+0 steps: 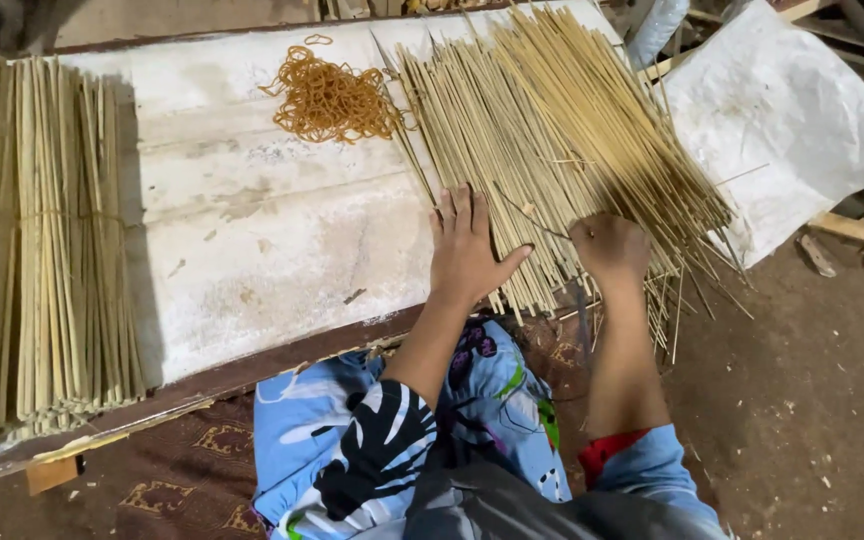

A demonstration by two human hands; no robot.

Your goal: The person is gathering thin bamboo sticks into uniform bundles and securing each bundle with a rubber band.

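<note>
Nearest the camera: the person's lap, covered in blue patterned cloth (372, 440), with both forearms reaching forward over the edge of a low white work board (252, 230).

Left hand (467, 250): flat, fingers spread and extended, palm pressing down on the near ends of a loose pile of thin bamboo sticks (552, 130). It grips nothing; it only pins.

Right hand (610, 250): curled into a loose fist over the same pile, just beside the left. The fingers appear closed around a few sticks, though how many cannot be told — the knuckles hide them.

The loose pile fans away from the hands toward the far right of the board. Its near ends overhang the board edge, and some stray sticks splay out sideways on the right.

Middle distance: a heap of orange rubber bands (332, 100) lies on the board, just left of the pile, touching its outer sticks. Far left, apart from the hands: tied bundles of sticks (42, 240), stacked side by side.

Beyond, right: a white sack (782, 110) on the dirt floor (812, 400).

Risk assessment: the overhanging ends are unsupported, so any easing of the left palm could, in my judgement, let sticks slide off onto the floor. The splayed strays may snag or snap if the fist drags across them.
</note>
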